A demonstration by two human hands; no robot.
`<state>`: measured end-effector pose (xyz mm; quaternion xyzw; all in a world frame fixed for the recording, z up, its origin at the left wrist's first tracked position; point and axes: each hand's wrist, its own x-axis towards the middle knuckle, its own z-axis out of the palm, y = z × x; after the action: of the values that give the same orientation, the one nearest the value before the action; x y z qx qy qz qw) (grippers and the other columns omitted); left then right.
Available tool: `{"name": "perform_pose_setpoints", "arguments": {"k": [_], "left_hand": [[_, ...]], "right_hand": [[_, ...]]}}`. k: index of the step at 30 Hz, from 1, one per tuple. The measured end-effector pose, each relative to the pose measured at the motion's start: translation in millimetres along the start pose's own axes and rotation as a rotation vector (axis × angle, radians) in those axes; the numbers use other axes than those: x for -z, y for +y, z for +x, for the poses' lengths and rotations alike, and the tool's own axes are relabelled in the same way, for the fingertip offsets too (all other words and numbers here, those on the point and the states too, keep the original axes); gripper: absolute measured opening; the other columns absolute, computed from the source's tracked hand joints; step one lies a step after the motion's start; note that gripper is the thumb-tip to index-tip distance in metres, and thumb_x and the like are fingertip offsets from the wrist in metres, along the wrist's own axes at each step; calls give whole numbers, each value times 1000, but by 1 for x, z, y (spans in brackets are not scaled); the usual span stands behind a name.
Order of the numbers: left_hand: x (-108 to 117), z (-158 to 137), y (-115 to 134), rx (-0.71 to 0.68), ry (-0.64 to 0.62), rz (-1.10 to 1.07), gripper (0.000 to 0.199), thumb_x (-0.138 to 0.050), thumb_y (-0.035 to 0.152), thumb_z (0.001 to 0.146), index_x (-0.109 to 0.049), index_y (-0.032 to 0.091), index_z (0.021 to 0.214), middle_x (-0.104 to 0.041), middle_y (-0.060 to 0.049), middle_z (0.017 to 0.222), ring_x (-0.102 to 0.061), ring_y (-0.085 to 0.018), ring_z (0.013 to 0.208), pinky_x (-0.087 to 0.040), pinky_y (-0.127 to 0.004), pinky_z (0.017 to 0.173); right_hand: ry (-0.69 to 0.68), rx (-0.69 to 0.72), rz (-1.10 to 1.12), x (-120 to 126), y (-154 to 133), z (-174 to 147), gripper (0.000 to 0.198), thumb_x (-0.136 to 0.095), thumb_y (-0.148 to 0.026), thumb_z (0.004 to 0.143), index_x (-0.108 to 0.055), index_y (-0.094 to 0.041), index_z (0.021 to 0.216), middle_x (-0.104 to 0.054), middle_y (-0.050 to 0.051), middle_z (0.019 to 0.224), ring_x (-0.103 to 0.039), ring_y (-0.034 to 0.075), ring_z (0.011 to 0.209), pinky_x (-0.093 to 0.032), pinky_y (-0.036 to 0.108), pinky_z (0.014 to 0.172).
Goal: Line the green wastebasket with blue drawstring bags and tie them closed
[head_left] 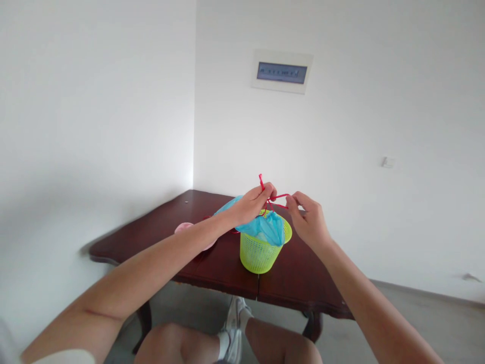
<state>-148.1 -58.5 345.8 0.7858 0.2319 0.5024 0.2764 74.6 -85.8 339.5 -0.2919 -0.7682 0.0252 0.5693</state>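
Over the yellow-green perforated basket [260, 255], my left hand [254, 202] pinches a red drawstring [280, 196], one end of which sticks up above the fingers. To its right, my right hand [308, 217] is closed on a loop of the same string, which is stretched between both hands. A light-blue plastic bag [270, 230] lies gathered in the mouth of the basket, and part of it spreads out behind my left forearm. The string runs down to the bag. A pink round item [184, 227] is mostly hidden by my left forearm.
The basket stands on a dark brown wooden table [223, 275] with curved edges, set against white walls. A breaker panel [282, 72] and a small switch [388, 162] are on the wall. My legs and white shoes are below the table's front edge.
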Motion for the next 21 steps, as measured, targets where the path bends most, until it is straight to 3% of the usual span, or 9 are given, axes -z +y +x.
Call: {"name": "perform_pose_setpoints", "arguments": {"k": [3,7,10,15,19,21], "left_hand": [[6,0,6,-37,77,274,56,-37,60,125,-61,25,89,-60,-2,81,-56,-22,79,-44,-34,77],[13,0,10,32,9,465,65,-38,56,124,-58,25,71,-57,-2,65,-52,-22,66,-35,-37,71],[15,0,11,108,-48,392,71,-35,58,123,-68,24,70,-61,-4,64,-57,-22,65,-38,-37,71],[20,-2,11,87,29,345,69,-40,60,122,-69,23,72,-61,-2,61,-60,-20,62,-40,-34,67],[20,-7,7,187,-91,199,81,-37,76,121,-75,19,77,-63,-3,54,-66,-18,50,-47,-29,60],[18,-9,4,270,-161,64,87,-36,83,119,-81,16,86,-72,-7,60,-74,-20,53,-52,-28,59]], "right_hand": [[9,-160,211,-1,-6,1,67,-67,-82,112,-64,-26,76,-63,2,69,-56,19,67,-44,34,63],[-50,-303,441,-3,-13,-1,64,-83,-82,102,-68,-25,77,-66,1,66,-59,17,63,-48,33,65],[-73,-392,548,-5,-17,-4,62,-89,-81,97,-69,-25,79,-68,0,68,-59,16,61,-48,31,62],[-61,-450,622,-8,-19,-9,62,-93,-79,94,-70,-24,81,-71,0,74,-63,14,60,-51,29,60],[-63,-455,652,-9,-19,-13,61,-94,-78,94,-71,-23,82,-69,-1,72,-63,13,59,-50,28,59],[-60,-453,660,-9,-21,-15,60,-94,-77,95,-72,-23,82,-69,-1,72,-63,13,58,-49,27,59]]}}
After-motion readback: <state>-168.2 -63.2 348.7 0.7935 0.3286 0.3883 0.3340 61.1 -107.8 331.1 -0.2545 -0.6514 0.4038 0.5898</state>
